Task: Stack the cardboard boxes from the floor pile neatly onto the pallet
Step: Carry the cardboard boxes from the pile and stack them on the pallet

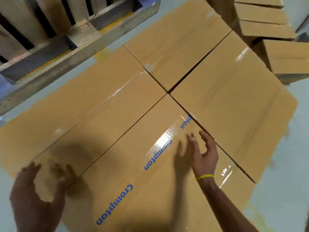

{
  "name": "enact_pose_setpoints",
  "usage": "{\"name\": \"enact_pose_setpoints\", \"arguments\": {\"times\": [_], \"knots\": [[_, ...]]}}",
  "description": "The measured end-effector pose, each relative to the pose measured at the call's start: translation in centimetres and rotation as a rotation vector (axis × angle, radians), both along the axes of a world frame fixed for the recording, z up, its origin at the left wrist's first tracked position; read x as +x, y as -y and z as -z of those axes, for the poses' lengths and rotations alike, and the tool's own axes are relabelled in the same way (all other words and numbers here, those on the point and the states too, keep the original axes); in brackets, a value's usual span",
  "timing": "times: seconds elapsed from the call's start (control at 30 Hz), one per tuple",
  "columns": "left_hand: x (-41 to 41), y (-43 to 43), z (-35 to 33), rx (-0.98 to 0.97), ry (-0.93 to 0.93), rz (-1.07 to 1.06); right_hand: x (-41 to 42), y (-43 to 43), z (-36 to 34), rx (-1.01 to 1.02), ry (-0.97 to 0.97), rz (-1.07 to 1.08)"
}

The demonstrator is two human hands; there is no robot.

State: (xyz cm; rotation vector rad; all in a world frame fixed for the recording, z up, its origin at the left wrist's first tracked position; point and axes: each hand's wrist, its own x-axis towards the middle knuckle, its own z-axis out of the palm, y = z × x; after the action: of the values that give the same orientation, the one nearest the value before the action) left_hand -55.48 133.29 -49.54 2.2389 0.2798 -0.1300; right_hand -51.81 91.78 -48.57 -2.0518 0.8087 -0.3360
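Nearest box: a cardboard box (133, 156) sealed with clear printed tape (163, 143) runs from 6 o'clock up to the centre of the view. It lies flat in a tight layer with its neighbours.
Neighbouring boxes: a long box (75, 114) sits at 9 o'clock, another box (234, 106) at 3 o'clock and a far box (175, 39) at 12 o'clock. Their edges meet at thin seams, which suggests they were set close so the layer stays square.
Left hand: the left hand (38, 186) is at 7 o'clock with its fingers spread and holding nothing. It is over the seam on the nearest box's left side. It is blurred, so whether it touches the box cannot be told.
Right hand: the right hand (203, 156) is at 5 o'clock near the same box's right edge. Its fingers are apart and relaxed, its palm is turned inward, and it grips nothing. A yellow band (205, 176) circles the wrist.
Likely reason: the hands bracket the box's two long sides, probably to lift it or square it.
Pallet: a wooden pallet (50, 52) is at 10 o'clock, beside the layer.
Other boxes: a loose, skewed stack (264, 24) stands at 1 o'clock.
Support: pale floor (284, 190) shows around the layer. What lies under the boxes is hidden.
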Motion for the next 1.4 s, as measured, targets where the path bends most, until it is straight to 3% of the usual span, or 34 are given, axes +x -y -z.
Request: {"name": "enact_pose_setpoints", "arguments": {"times": [0.07,0.2,0.3,0.4,0.53,0.63,0.9,1.07,1.4], "knots": [[1.0,3.6,-0.1,0.161,0.133,0.147,-5.4,2.5,0.1,-0.015,-0.113,0.27],[-0.5,9.7,-1.0,0.167,0.143,0.616,-20.2,6.7,-1.4,0.171,-0.188,0.83],[-4.2,10.9,0.6,0.187,0.097,0.592,-25.1,10.6,-0.5,0.515,-0.11,1.013],[-8.1,12.8,1.2,0.287,0.1,0.612,-27.3,13.4,2.2,0.797,-0.112,0.962],[-12.0,18.1,1.1,0.323,0.234,0.95,-27.3,14.8,5.2,0.913,-0.229,0.739],[-12.4,21.9,2.4,0.443,0.128,1.093,-27.8,14.6,6.0,0.965,-0.218,0.621],[-6.4,36.1,4.1,0.617,0.06,0.942,-28.2,14.6,7.9,1.04,-0.109,0.493],[-6.9,36.5,6.0,0.733,0.082,0.919,-28.5,14.0,8.5,0.996,-0.015,0.488],[-7.3,37.3,6.4,0.703,0.108,0.888,-28.2,13.5,9.4,1.043,0.07,0.538]]}}
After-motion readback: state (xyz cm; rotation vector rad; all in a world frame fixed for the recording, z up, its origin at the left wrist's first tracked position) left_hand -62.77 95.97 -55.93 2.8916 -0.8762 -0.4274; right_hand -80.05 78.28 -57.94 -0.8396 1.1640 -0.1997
